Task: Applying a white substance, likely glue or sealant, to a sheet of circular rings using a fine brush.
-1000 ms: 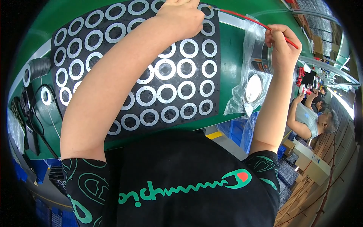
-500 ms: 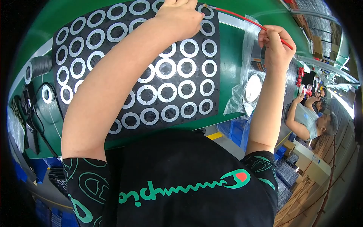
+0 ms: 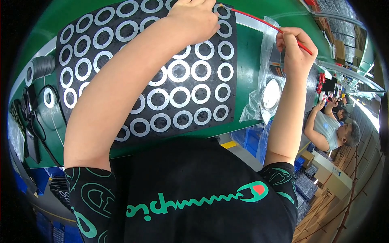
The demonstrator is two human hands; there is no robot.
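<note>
1. Green worktop (image 3: 247,77) fills the upper half of the frame, with a row of other work stations running away along the right edge.
2. Right hand (image 3: 296,50), upper right of the frame, has its grip closed around a thin red brush handle (image 3: 263,22); the handle slants up and left to its tip near the top centre.
3. Left hand (image 3: 194,20), top centre, rests on the black mat (image 3: 162,81) with fingers curled down; what its grip holds, if anything, I cannot tell.
4. White rings (image 3: 180,71) lie in rows all over the mat, and the brush tip meets the ring row just beside the left hand.
5. Clear plastic bag (image 3: 265,87) lies right of the mat, under the right wrist, holding a round tin.
6. Grey tape roll (image 3: 40,67) and black cables (image 3: 38,121) lie at the left of the frame.
7. Another person (image 3: 330,129) sits at the right edge, well apart.
</note>
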